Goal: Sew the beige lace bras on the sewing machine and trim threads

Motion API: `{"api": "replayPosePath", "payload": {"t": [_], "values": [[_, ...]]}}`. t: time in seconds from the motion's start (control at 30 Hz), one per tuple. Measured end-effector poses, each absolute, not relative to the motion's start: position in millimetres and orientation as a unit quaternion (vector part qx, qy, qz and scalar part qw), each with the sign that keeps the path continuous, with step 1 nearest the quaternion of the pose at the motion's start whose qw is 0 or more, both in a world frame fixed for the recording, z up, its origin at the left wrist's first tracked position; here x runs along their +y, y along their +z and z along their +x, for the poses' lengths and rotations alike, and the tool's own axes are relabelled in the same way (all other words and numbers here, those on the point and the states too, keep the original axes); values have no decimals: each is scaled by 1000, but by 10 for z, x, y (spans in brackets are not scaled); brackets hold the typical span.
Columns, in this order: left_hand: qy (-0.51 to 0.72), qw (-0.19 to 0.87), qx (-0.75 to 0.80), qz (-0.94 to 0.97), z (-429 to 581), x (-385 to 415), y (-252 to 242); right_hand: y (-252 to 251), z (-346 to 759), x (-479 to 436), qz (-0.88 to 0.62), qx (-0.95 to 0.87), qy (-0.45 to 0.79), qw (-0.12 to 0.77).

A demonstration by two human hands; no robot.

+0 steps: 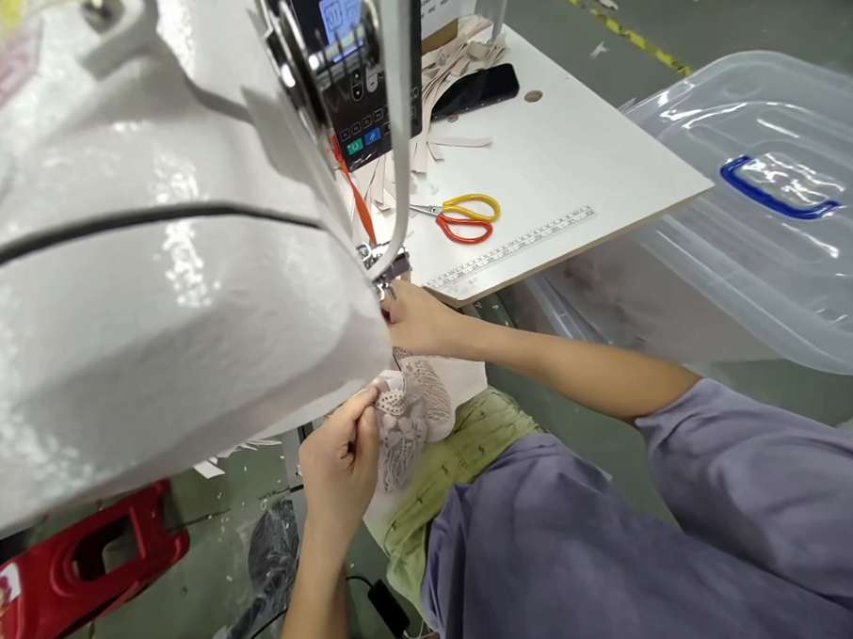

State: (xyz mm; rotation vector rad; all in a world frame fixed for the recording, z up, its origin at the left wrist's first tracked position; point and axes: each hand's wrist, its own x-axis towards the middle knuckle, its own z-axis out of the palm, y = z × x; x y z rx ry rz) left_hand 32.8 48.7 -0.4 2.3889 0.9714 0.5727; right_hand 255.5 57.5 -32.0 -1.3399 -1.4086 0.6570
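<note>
A pale pink lace fabric piece [407, 424] hangs below the white sewing machine [185, 302] and drapes over my lap. My left hand [342, 455] pinches its upper edge between thumb and fingers, just under the machine head. Close by the presser foot [384, 286], my right hand [423, 321] is on the fabric, its fingertips partly hidden by the machine. Whether those fingers grip the cloth or lie on it does not show. The needle area is mostly covered by the machine arm.
Scissors [468, 218] with yellow and red handles, a printed ruler [515, 250], fabric strips [437, 93] and a black phone [477, 91] lie on the white table [567, 153]. A lidded clear plastic bin [783, 238] stands right. A red stool [91, 570] sits lower left.
</note>
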Motion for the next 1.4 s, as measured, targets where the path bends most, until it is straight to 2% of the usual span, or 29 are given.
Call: {"api": "replayPosePath", "payload": {"t": [0.43,0.83,1.2,1.4], "values": [[209,213,346,890,373,440,-51,-354,2632,598,-564,-626,241,481],[237,200,372,875,350,398,-140,-413,2666,556,-545,-622,231,513],[279,259,389,839,346,434,-226,-371,2600,501,-553,-618,229,511],[263,245,406,840,357,504,-198,-332,2584,551,-571,-607,226,504]]}}
